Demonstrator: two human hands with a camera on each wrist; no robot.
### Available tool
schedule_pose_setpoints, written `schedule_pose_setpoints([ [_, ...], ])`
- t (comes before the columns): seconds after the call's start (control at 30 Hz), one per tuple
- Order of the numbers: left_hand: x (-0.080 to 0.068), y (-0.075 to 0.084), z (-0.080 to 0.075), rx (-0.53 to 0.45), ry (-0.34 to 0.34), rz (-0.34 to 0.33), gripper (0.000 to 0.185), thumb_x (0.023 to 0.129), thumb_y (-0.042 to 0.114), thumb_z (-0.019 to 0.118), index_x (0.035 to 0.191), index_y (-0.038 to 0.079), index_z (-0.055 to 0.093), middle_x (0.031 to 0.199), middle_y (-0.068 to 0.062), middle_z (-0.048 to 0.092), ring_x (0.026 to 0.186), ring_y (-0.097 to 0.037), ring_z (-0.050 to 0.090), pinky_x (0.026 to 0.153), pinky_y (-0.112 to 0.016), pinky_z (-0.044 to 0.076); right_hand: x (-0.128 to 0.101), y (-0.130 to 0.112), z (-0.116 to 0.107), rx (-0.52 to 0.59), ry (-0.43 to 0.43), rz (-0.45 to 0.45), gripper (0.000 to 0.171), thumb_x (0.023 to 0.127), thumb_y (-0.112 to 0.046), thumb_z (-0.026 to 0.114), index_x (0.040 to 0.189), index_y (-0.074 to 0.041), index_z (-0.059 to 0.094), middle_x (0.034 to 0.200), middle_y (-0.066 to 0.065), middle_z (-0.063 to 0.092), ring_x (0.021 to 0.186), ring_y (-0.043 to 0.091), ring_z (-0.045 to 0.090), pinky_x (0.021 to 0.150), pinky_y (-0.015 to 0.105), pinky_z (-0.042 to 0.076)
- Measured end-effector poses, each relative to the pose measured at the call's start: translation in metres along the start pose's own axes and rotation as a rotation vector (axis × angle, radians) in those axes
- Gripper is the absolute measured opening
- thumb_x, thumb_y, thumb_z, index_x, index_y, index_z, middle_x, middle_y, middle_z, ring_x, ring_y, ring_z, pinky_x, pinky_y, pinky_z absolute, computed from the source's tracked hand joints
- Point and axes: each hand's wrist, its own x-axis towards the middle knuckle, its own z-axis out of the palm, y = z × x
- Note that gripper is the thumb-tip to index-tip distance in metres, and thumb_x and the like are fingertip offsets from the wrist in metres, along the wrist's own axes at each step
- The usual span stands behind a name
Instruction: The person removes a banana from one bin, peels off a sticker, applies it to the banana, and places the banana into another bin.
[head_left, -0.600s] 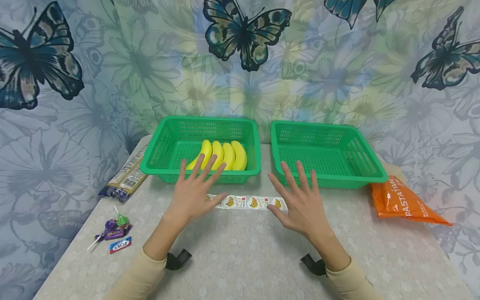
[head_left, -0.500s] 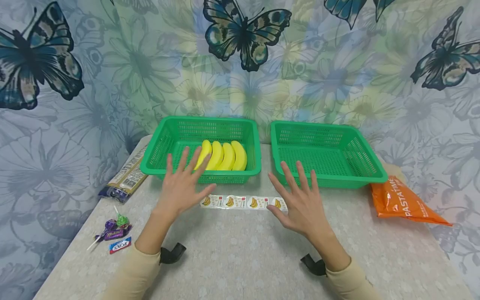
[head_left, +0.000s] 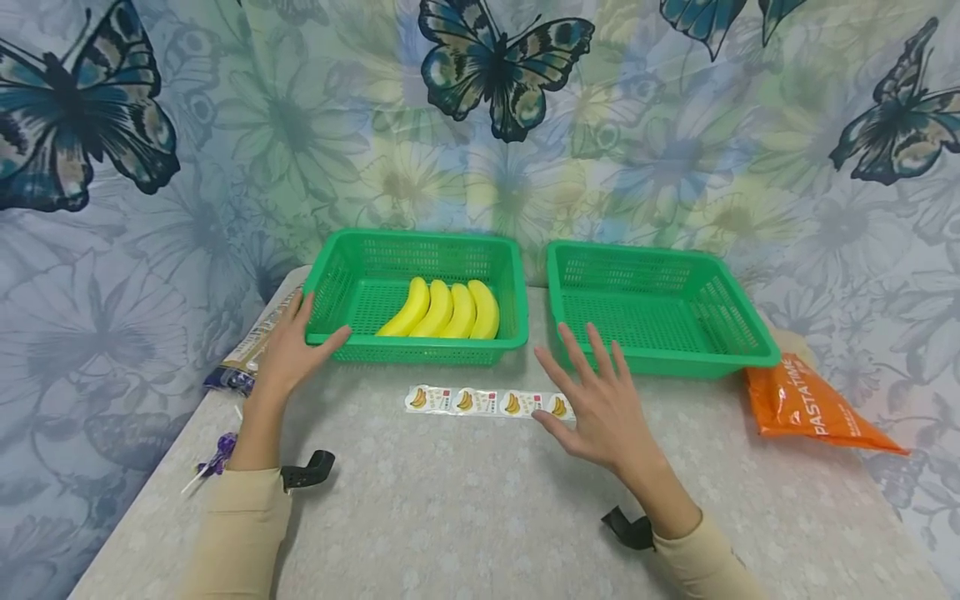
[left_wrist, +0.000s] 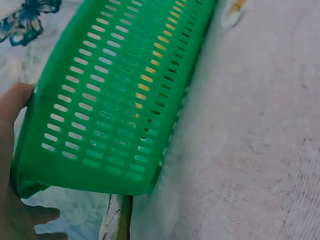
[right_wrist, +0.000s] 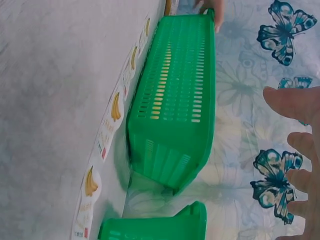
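My left hand (head_left: 288,350) is at the front left corner of the left green basket (head_left: 420,352). Its thumb touches the front rim, while the fingers, apart and fairly straight, reach past the left end, as the left wrist view shows. Several yellow bananas (head_left: 442,310) lie side by side in that basket. With fingers spread, my right hand (head_left: 603,408) hovers over the table in front of the right green basket (head_left: 660,360), holding nothing. A strip of banana stickers (head_left: 487,402) lies before the baskets, its right end partly behind the right thumb.
An orange pasta bag (head_left: 813,404) lies by the right basket. Behind my left hand is a gold and dark blue packet (head_left: 243,358). A purple lollipop (head_left: 221,450) lies beside my left forearm. A butterfly-print cloth (head_left: 517,183) hangs behind the table.
My left hand has moved left and forward, from in front of the bananas to the left basket's corner. My right hand stays nearly still. The head view has shifted slightly.
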Motion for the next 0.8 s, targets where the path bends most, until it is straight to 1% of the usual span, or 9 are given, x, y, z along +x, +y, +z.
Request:
schedule_pose_setpoints([
  [0.1, 0.001, -0.006, 0.003, -0.073, 0.018, -0.032, 0.101, 0.088, 0.064, 0.054, 0.158, 0.011, 0.005, 0.165, -0.014, -0.001, 0.145, -0.054, 0.011, 0.106, -0.078, 0.018, 0.008, -0.003, 0.000, 0.034, -0.016, -0.020, 0.070, 0.092, -0.064, 0.043, 0.151, -0.027, 0.037, 0.160, 0.011, 0.029, 0.147, 0.042, 0.021, 0.108, 0.070, 0.030],
  [0.23, 0.001, -0.007, 0.004, -0.124, 0.038, -0.040, 0.104, 0.087, 0.061, 0.059, 0.157, 0.007, 0.004, 0.165, -0.016, 0.001, 0.146, -0.052, 0.010, 0.109, -0.076, 0.017, 0.028, -0.007, -0.003, 0.095, -0.080, -0.071, 0.074, 0.088, -0.057, 0.057, 0.152, -0.029, 0.034, 0.162, 0.008, 0.025, 0.149, 0.040, 0.021, 0.110, 0.066, 0.030],
  [0.33, 0.001, -0.006, 0.004, -0.142, 0.037, -0.040, 0.105, 0.087, 0.059, 0.061, 0.157, 0.007, 0.004, 0.165, -0.018, 0.001, 0.147, -0.052, 0.009, 0.109, -0.076, 0.016, 0.052, -0.010, -0.006, 0.212, -0.168, -0.136, 0.078, 0.087, -0.053, 0.064, 0.154, -0.029, 0.030, 0.163, 0.007, 0.023, 0.148, 0.037, 0.024, 0.110, 0.063, 0.034],
  [0.4, 0.001, -0.005, 0.004, -0.145, 0.032, -0.042, 0.105, 0.087, 0.059, 0.061, 0.157, 0.006, 0.003, 0.165, -0.018, 0.001, 0.147, -0.051, 0.009, 0.109, -0.076, 0.016, 0.073, -0.011, -0.009, 0.335, -0.260, -0.164, 0.080, 0.086, -0.050, 0.068, 0.154, -0.029, 0.030, 0.162, 0.006, 0.024, 0.148, 0.034, 0.027, 0.110, 0.060, 0.036],
  [0.47, 0.001, -0.005, 0.004, -0.150, 0.028, -0.042, 0.106, 0.087, 0.059, 0.062, 0.157, 0.006, 0.003, 0.164, -0.018, 0.001, 0.147, -0.051, 0.009, 0.110, -0.075, 0.016, 0.099, -0.012, -0.010, 0.475, -0.370, -0.166, 0.082, 0.085, -0.045, 0.072, 0.154, -0.026, 0.031, 0.161, 0.005, 0.028, 0.147, 0.031, 0.030, 0.111, 0.057, 0.037],
  [0.57, 0.001, -0.005, 0.004, -0.157, 0.023, -0.041, 0.106, 0.086, 0.059, 0.062, 0.157, 0.006, 0.003, 0.165, -0.018, 0.001, 0.148, -0.049, 0.009, 0.110, -0.074, 0.017, 0.142, -0.012, -0.007, 0.648, -0.530, -0.105, 0.080, 0.084, -0.037, 0.075, 0.152, -0.019, 0.036, 0.154, 0.006, 0.039, 0.139, 0.028, 0.041, 0.110, 0.049, 0.042],
  [0.63, 0.001, -0.006, 0.004, -0.163, 0.026, -0.038, 0.107, 0.086, 0.059, 0.062, 0.157, 0.006, 0.003, 0.165, -0.016, 0.001, 0.148, -0.048, 0.009, 0.111, -0.073, 0.018, 0.173, -0.013, 0.000, 0.716, -0.613, -0.047, 0.078, 0.084, -0.034, 0.076, 0.150, -0.013, 0.039, 0.149, 0.008, 0.045, 0.133, 0.028, 0.048, 0.106, 0.043, 0.046],
  [0.73, 0.000, -0.006, 0.004, -0.166, 0.030, -0.039, 0.107, 0.086, 0.059, 0.063, 0.157, 0.006, 0.003, 0.165, -0.016, 0.001, 0.149, -0.047, 0.008, 0.112, -0.073, 0.017, 0.216, -0.012, 0.019, 0.744, -0.688, 0.051, 0.076, 0.084, -0.034, 0.076, 0.148, -0.011, 0.042, 0.143, 0.009, 0.052, 0.122, 0.026, 0.058, 0.099, 0.036, 0.052],
  [0.8, 0.000, -0.006, 0.003, -0.171, 0.029, -0.043, 0.107, 0.086, 0.059, 0.063, 0.157, 0.007, 0.003, 0.165, -0.015, 0.000, 0.149, -0.046, 0.008, 0.112, -0.072, 0.017, 0.241, -0.011, 0.034, 0.742, -0.707, 0.116, 0.075, 0.084, -0.036, 0.075, 0.147, -0.010, 0.043, 0.141, 0.009, 0.055, 0.123, 0.026, 0.058, 0.100, 0.038, 0.051],
])
